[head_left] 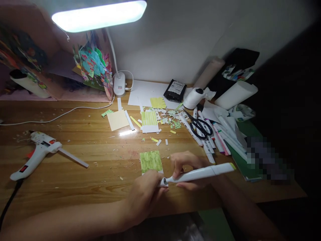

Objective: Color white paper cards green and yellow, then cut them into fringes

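A wooden table (100,187) runs along a pale wall under a bright lamp (100,15), and a green-coloured paper square (151,160) lies near its front edge, serving here as the landmark. The white marker (200,172) is held up just to the right of the square and a little nearer the person. The right grip (190,160) is narrow, pinching the barrel close to its tapered end, while the left grip (144,192), at the square's near edge, is closed around the white cap (164,182). Whether the nib has entered the cap's mouth is too small to tell. The marker looks light, stiff and hard-shelled; its smooth barrel would probably turn or slide a little in the fingers, and the nib is likely its only delicate part. The thick middle of the barrel seems the surest place to hold, with the cap best taken by its sides. Its long axis lies nearly crosswise to the person: the nib end points left, toward the cap, and the yellow-green end points right and slightly away, well apart from the square. Black scissors (200,128) rest beyond and right of the square; a glue gun (41,150) lies well to its left.
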The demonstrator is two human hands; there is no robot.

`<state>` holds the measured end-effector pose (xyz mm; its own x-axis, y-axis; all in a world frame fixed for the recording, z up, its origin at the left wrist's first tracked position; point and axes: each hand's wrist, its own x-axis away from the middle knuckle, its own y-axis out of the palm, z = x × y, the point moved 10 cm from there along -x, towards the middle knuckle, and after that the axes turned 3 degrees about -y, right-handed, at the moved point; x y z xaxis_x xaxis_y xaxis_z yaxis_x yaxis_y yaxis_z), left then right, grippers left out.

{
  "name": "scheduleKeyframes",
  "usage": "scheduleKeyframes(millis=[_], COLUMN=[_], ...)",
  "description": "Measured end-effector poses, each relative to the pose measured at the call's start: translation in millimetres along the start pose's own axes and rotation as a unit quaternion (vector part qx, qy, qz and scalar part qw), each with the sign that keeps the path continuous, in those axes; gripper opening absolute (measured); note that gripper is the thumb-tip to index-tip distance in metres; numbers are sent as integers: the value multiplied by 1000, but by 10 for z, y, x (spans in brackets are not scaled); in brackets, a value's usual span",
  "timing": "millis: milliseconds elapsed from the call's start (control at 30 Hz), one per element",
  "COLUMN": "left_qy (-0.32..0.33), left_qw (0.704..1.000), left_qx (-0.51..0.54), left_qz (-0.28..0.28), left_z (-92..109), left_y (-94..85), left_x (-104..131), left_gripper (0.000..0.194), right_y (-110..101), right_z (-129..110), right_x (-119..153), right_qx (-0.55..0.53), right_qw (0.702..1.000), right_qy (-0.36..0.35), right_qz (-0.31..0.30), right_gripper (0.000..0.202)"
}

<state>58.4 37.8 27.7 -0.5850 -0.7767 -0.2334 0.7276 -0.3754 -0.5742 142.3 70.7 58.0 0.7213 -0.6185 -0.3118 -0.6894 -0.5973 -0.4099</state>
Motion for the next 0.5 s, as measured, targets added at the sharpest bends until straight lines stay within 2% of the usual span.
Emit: scheduleKeyframes(millis=[133,233,333,400,433,500], left_qy=[18,36,45,67,90,143], left_qw=[1000,999,997,996,994,990], left_qx=[22,32,45,60,57,-8], left_qz=[-5,-25,-34,-27,-15,9], left_z=[30,59,63,73,90,117], left_y=[0,43,78,86,80,97], left_x=[5,8,2,19,43,126], left_gripper=[23,26,28,25,24,26], right_y=[51,143,168,177,229,398], right_z=[-131,-149,-136,-139,-138,-60], right_x=[-44,-87,-119,-113,-113,-118], right_qx=[28,72,96,117,130,182], right_qw=[999,996,991,985,984,981], right_qy=[-41,-58,-58,-57,-57,-37], right_qz=[-19,-7,70,117,111,54], right_gripper=[11,19,28,23,18,14])
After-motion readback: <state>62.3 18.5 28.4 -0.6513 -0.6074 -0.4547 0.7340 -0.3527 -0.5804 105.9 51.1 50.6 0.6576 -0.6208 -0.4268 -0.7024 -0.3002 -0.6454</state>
